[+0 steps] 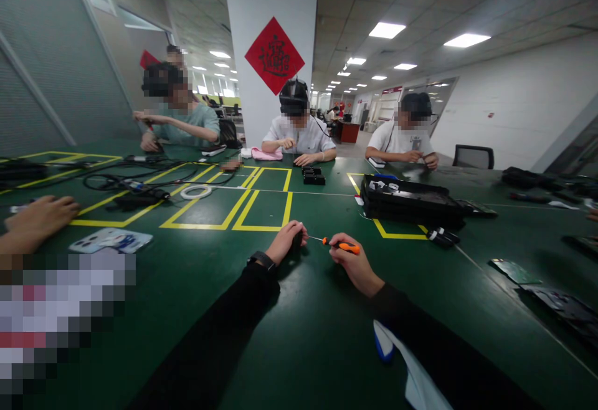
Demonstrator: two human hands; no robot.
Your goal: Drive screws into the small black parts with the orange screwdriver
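My right hand [354, 265] is closed around the orange and black handle of a screwdriver [349, 248]. Its thin metal shaft points left, and the tip meets a small black part at my left hand. The fingers of my left hand [284, 242] are wrapped round that small black part [296, 240], which they mostly cover, so its kind does not show. Both hands are raised a little over the green table [299, 335], with a black watch on the left wrist.
A black tray [406, 201] with small parts stands ahead to the right, black cylinders [443, 237] beside it. Cables [126, 179] and a white cable coil [196, 192] lie left, near a patterned phone [112, 240]. A co-worker's hand [44, 214] rests there; several people sit opposite.
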